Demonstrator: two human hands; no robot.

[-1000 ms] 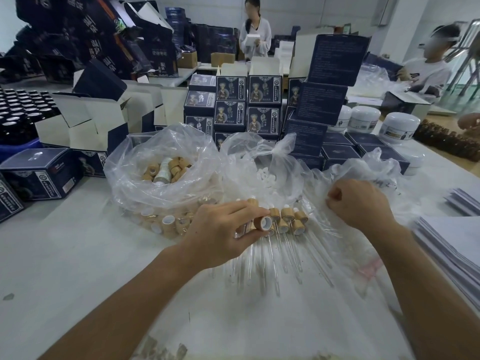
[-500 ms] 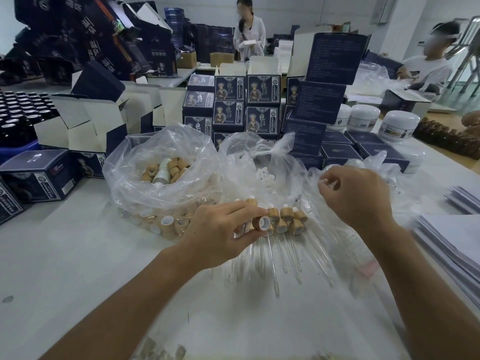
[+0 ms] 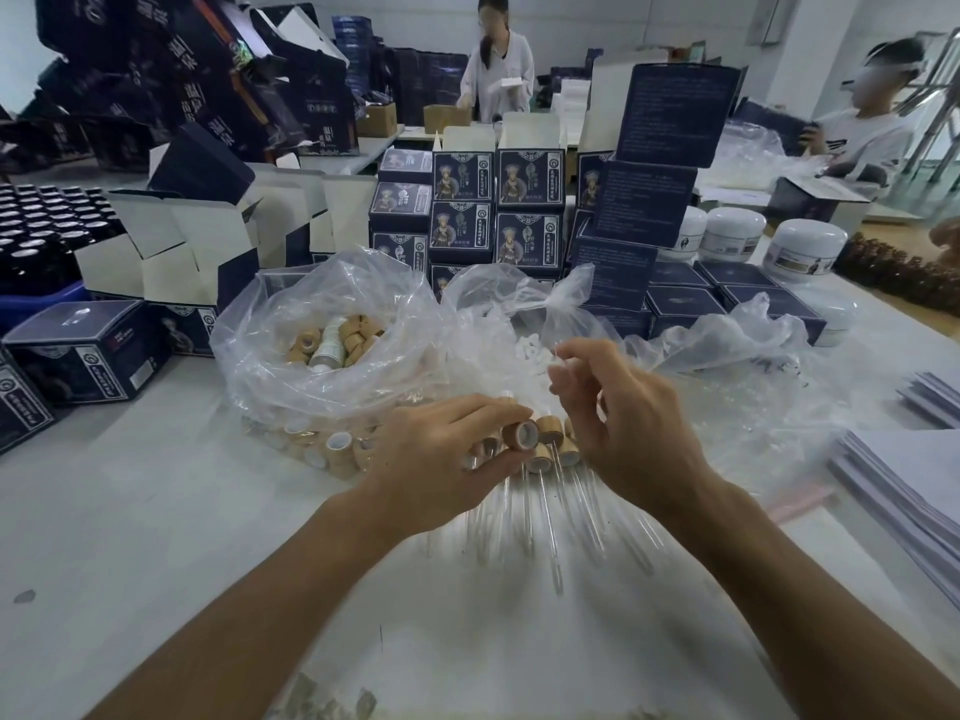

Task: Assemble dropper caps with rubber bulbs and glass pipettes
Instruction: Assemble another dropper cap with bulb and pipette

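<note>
Tan, wood-grained caps (image 3: 549,427) with white insides lie beside clear pipettes (image 3: 545,517) on the white tabletop (image 3: 156,511). Clear bags (image 3: 291,324) hold more tan caps. The boxes (image 3: 530,179) are navy with a figure print, the jars (image 3: 805,246) white.

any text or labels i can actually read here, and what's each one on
None reads with certainty.
Large pale characters on the tilted dark cartons at upper left: visible, too blurred to quote.
Figure, emblem and small print on the stacked navy boxes: too small.
Fine print on the navy box backs: unreadable.
Labels on the white jars: too blurred.
Side label on the navy box at left: too small.
</note>
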